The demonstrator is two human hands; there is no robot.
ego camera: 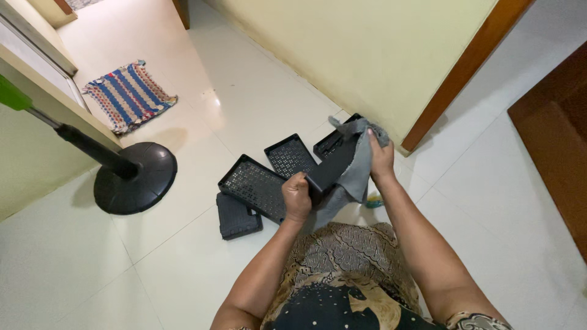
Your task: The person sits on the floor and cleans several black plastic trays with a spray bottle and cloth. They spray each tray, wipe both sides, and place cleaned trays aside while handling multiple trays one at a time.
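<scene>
While left hand (297, 197) is gripping near end of black rectangular tray (330, 169), fingers curled shut around it, right hand (380, 160) is pressing grey cloth (357, 168) against tray's far end, fingers flat together over cloth. Tray is being held tilted above white tiled floor (202, 244), in front of patterned lap. Three black perforated trays (255, 187) are lying on floor just beyond hands, fourth lying upside down beside them. Black round fan base (136, 178) is standing left; striped mat (128, 95) is lying farther off.
</scene>
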